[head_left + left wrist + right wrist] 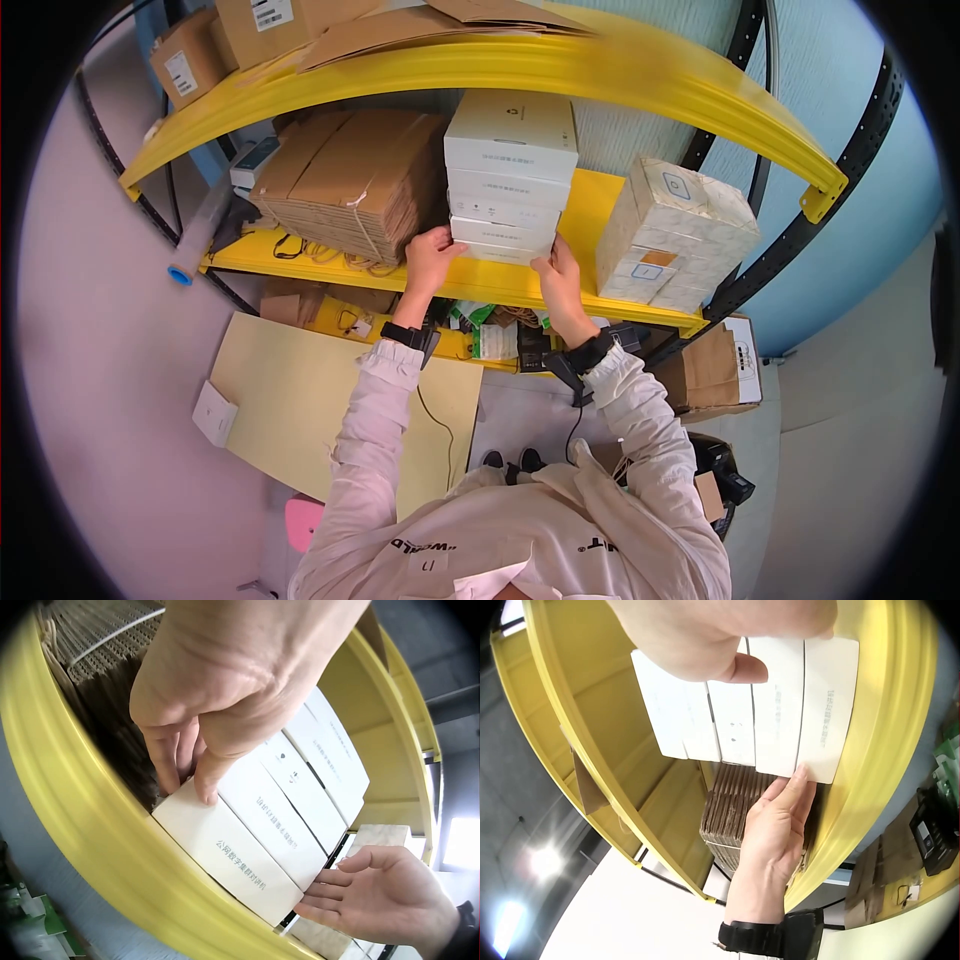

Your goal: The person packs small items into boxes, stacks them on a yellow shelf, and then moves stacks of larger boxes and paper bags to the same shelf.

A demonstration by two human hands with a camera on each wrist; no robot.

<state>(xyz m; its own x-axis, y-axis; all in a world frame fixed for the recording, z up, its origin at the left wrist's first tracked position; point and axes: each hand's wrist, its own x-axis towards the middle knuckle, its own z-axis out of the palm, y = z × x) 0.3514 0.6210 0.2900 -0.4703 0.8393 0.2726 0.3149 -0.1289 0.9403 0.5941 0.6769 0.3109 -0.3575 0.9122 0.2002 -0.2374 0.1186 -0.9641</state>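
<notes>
A stack of several white boxes with small grey printing stands on the yellow middle shelf. At the lowest white box, my left hand pinches the left corner, thumb on the printed front and fingers down the side. My right hand is at the lower right side of the stack. Its fingers reach out fairly straight against the box's end, palm uncovered and thumb held off, as the left wrist view shows. In the right wrist view the right hand hides part of the upper boxes.
Bundled flat brown cardboard lies left of the stack. A marble-patterned block of boxes stands to the right. The yellow upper shelf beam arches overhead. Below are a pale table with a small white box, and an open carton.
</notes>
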